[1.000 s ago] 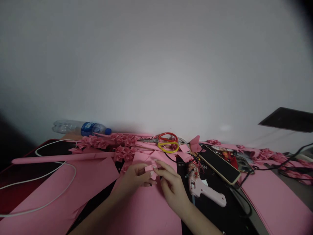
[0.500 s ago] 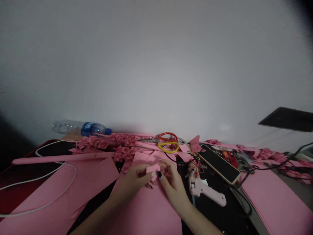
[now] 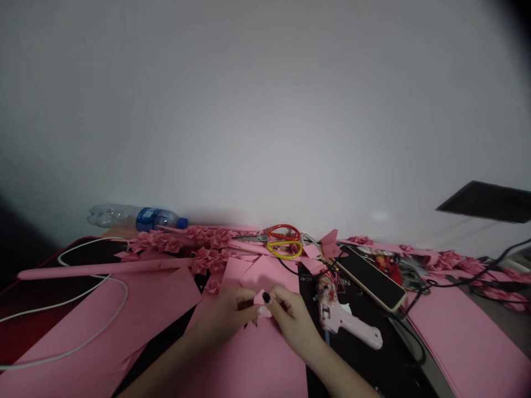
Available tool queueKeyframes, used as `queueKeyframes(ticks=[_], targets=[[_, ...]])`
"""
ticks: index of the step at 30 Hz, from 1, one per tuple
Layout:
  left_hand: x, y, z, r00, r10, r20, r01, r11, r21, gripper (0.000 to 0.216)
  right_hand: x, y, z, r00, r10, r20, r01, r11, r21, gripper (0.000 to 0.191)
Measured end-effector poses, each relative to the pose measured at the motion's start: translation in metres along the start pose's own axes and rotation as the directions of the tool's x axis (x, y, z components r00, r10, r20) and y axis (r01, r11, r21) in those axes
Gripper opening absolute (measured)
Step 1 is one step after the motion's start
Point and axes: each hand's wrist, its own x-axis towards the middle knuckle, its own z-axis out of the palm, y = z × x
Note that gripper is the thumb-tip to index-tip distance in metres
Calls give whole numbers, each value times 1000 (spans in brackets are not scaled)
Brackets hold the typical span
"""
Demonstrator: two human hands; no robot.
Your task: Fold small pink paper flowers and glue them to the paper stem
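Both hands have dropped lower since a moment ago. The left hand (image 3: 230,316) and right hand (image 3: 292,319) each keep a pinching grip on the small folded paper piece (image 3: 259,299), matte pink and now half hidden by fingers, just above the flat pink sheet (image 3: 249,365) on the bench. A glossy pink glue gun (image 3: 346,325) lies beside the right hand.

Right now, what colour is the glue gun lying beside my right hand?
The glue gun is pale pink, seen best in the head view.
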Motion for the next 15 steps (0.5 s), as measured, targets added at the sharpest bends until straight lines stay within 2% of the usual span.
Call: queueKeyframes(ticks=[3, 6, 7, 9, 12, 15], targets=[[-1, 3, -1, 1000, -24, 11, 24, 999, -33, 40, -1, 2, 0, 999, -4, -49, 3, 1000, -15, 32], [-2, 7, 0, 997, -50, 66, 57, 991, -119, 41, -1, 0, 0, 989, -59, -137, 58, 998, -12, 14], [-2, 8, 0, 995, -54, 81, 65, 987, -144, 42, -2, -1, -1, 986, -84, -145, 83, 996, -10, 14], [-1, 6, 2, 994, -45, 96, 61, 983, -172, 45, -2, -4, -2, 985, -128, -114, 128, 992, -13, 26], [2, 1, 2, 995, -19, 99, 38, 982, -185, 48, -1, -6, -2, 982, -181, -52, 179, 983, -46, 36], [3, -1, 2, 996, -22, 89, 37, 984, -175, 45, -1, -5, -3, 974, -222, -52, 219, 973, -70, 44]])
